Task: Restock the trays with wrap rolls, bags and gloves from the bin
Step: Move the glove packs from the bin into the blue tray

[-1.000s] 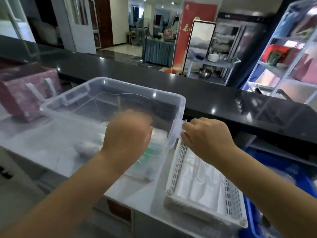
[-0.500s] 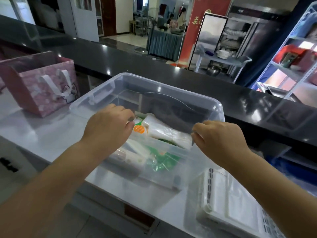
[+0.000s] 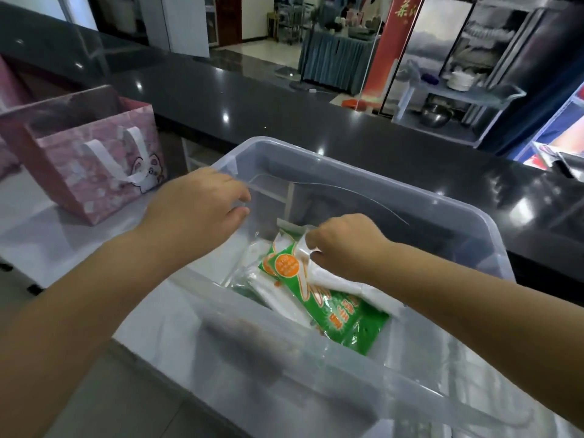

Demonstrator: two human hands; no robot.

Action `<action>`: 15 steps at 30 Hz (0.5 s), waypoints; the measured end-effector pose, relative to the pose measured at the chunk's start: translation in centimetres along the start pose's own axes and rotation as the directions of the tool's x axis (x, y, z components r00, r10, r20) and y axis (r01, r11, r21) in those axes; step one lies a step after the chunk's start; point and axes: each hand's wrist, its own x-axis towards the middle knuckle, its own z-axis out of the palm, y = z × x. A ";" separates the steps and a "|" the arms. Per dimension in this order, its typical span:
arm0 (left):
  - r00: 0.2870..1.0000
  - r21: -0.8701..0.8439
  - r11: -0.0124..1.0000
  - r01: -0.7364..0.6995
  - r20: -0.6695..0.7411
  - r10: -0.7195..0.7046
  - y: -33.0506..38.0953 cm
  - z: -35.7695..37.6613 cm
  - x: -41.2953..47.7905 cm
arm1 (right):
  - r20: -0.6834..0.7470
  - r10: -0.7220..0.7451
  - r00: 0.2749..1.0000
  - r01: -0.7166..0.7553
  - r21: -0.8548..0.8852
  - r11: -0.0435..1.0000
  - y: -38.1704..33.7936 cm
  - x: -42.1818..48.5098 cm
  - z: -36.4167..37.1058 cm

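Note:
A clear plastic bin (image 3: pixel 442 203) fills the middle of the view on a pale counter. Inside it lie a green and white printed pack (image 3: pixel 319 295) and clear plastic packs (image 3: pixel 252 279) beside it. My right hand (image 3: pixel 344 245) is down inside the bin, fingers pinched on the white top edge of the green pack. My left hand (image 3: pixel 196 207) hovers over the bin's left rim with fingers curled and apart, holding nothing. The trays are out of view.
A pink gift bag (image 3: pixel 88 159) with white handles stands on the counter to the left of the bin. A dark raised countertop (image 3: pixel 284 102) runs behind the bin. Shelving and a room lie beyond it.
The view has closed in on the bin. My right hand went from the bin's right rim down inside and took hold of the green pack. The white tray has left the view.

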 end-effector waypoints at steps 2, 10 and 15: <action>1.000 -0.035 0.999 0.011 0.020 -0.011 -1.1 0.4 0.8 | 0.045 -0.021 0.999 0.020 0.021 1.000 -1.0 2.2 2.1; 0.977 -0.128 0.987 -0.102 0.174 0.124 -4.9 0.8 3.5 | 0.180 0.033 0.983 -0.037 0.017 0.999 -4.9 6.3 8.6; 0.948 -0.150 0.976 -0.160 0.253 0.195 -6.0 1.7 4.1 | 0.193 0.063 0.979 -0.074 0.049 0.996 -5.2 6.1 9.3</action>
